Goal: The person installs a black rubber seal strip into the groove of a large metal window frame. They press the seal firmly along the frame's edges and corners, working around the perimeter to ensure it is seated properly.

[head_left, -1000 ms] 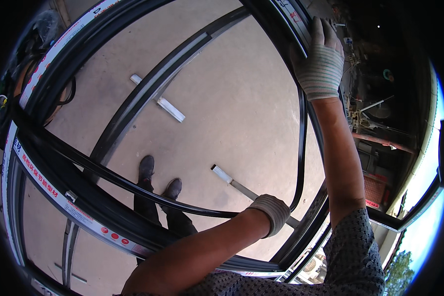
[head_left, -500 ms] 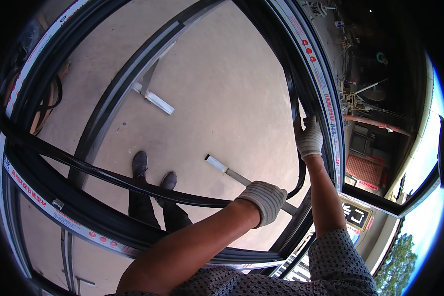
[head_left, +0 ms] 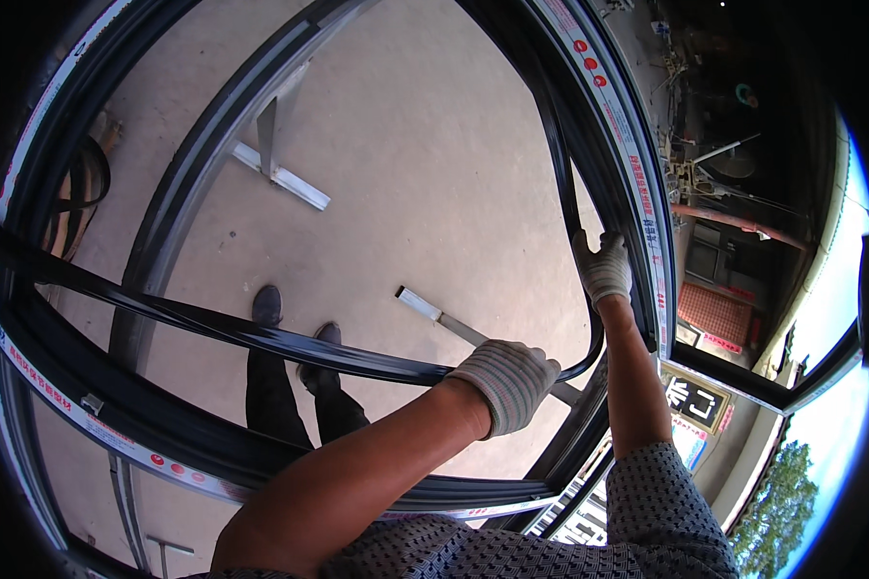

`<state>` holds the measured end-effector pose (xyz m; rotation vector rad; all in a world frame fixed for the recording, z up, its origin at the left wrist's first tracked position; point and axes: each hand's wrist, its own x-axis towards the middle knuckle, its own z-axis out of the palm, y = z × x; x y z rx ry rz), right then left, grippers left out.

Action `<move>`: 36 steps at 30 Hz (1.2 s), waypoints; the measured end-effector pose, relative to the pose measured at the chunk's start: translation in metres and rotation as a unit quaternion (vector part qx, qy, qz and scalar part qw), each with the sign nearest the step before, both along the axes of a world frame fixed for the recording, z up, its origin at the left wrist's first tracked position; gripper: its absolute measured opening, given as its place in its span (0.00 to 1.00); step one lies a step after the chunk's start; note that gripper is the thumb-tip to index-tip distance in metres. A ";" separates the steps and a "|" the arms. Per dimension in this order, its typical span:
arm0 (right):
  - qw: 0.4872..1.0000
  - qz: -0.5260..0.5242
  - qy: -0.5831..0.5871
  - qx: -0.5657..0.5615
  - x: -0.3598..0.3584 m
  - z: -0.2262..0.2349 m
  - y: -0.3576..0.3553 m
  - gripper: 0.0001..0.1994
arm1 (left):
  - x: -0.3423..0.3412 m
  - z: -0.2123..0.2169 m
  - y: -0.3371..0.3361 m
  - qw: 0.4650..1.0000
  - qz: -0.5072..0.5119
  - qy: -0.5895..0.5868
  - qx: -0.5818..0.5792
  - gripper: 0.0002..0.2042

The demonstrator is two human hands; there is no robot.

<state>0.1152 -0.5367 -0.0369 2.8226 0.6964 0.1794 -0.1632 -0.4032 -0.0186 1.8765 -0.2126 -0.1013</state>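
A large black window or door frame (head_left: 603,125) with printed protective film surrounds both hands. My left hand (head_left: 512,381), in a striped knit glove, is closed around a long black rubber sealing strip (head_left: 290,343). From that hand the strip runs left across the opening to the frame's far left side. On its other side it bends up in a curve toward my right hand (head_left: 605,265), also gloved, which lies at the frame's right inner edge. Its thumb and fingers bracket the strip there; the fingertips are partly hidden. Beyond it, the strip hangs loosely beside the frame.
A dark crossbar (head_left: 198,154) spans the frame's left part. Metal support legs (head_left: 299,188) and another support bar (head_left: 420,304) show through the opening. My shoes (head_left: 267,304) stand on the concrete floor (head_left: 434,145). Cluttered equipment (head_left: 686,179) lies off to the right.
The view has shifted slightly, so the frame and floor sit a little higher and farther left. Both hands keep their places on the strip, which looks slightly twisted left of my left hand.
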 end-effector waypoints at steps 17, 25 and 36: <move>0.869 -0.141 0.186 0.436 -0.014 0.022 -0.037 0.13 | 0.003 -0.010 0.000 0.990 -0.095 0.062 0.085 0.12; 0.883 -0.166 0.187 0.397 0.007 0.020 -0.024 0.12 | 0.013 -0.024 0.010 0.989 -0.034 0.130 0.054 0.14; 0.900 -0.170 0.182 0.358 0.027 0.011 -0.028 0.12 | 0.067 -0.056 0.086 0.924 0.341 0.167 -0.057 0.22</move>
